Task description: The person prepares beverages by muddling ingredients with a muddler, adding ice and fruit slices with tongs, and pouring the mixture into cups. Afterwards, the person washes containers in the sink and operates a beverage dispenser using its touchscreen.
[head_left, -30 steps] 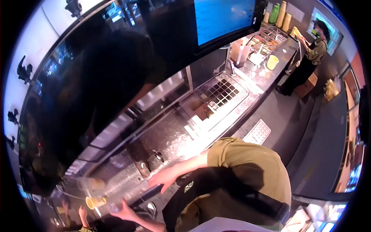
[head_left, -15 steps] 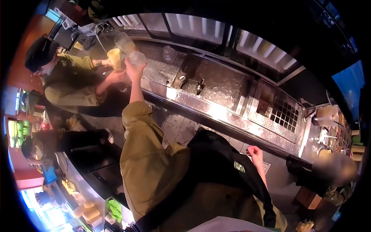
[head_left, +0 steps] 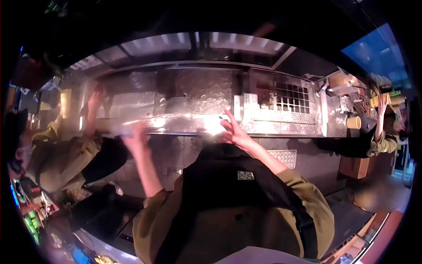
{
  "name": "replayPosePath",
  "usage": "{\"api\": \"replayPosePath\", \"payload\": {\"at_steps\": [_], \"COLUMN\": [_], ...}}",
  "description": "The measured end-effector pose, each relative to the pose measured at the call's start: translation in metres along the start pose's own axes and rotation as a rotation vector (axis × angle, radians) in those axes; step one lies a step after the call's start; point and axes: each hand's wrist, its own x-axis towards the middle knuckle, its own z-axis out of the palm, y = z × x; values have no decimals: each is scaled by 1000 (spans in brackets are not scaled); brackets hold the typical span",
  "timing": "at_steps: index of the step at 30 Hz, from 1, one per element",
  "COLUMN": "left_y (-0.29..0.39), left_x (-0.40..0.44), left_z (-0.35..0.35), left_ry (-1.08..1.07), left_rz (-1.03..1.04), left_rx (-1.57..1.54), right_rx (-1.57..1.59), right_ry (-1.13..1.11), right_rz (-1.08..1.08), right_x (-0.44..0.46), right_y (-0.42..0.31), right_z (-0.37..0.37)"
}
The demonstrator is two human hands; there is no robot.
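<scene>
My left hand (head_left: 137, 140) is over the front edge of the steel counter (head_left: 176, 127), left of my body. Motion smears its fingers, so whether it holds anything cannot be made out. My right hand (head_left: 236, 133) is near the counter's front edge, in front of my apron (head_left: 233, 189). Its fingers are apart, one stretched forward, and nothing shows in them. Beyond my hands, the ice bin (head_left: 204, 90) is set into the counter. To the right of it is a black grid rack (head_left: 292, 97) in a steel basin.
At the left, a co-worker (head_left: 66, 163) reaches over the counter near a yellow cup (head_left: 66, 103). On the right, another person's hand (head_left: 383, 105) is on a yellowish container. A tan cup (head_left: 353, 122) stands at the counter's right end. A metal floor grate (head_left: 282, 158) lies below.
My view has turned to face the counter. My left hand, earlier raised holding a clear plastic cup beside the co-worker, is now lower and nearer my body. My right hand has come forward, fingers spreading.
</scene>
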Motion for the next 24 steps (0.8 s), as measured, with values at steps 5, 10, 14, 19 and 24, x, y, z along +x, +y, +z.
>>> {"api": "replayPosePath", "payload": {"at_steps": [5, 10, 14, 19, 24], "left_y": [-48, -77, -108, -85, 44], "left_x": [-44, 110, 178, 157, 32], "left_z": [13, -47, -68, -78, 8], "left_ry": [-316, 328, 152, 195, -551], "left_rz": [-299, 460, 382, 297, 547], "left_rx": [-296, 990, 1204, 1054, 412], "right_rx": [39, -888, -1483, -1643, -1669], "right_ry": [140, 273, 142, 84, -178], "right_rz": [-188, -533, -683, -527, -406], "right_x": [55, 89, 108, 136, 158], "right_y": [-18, -105, -134, -144, -142], "right_z": [60, 109, 166, 197, 241]}}
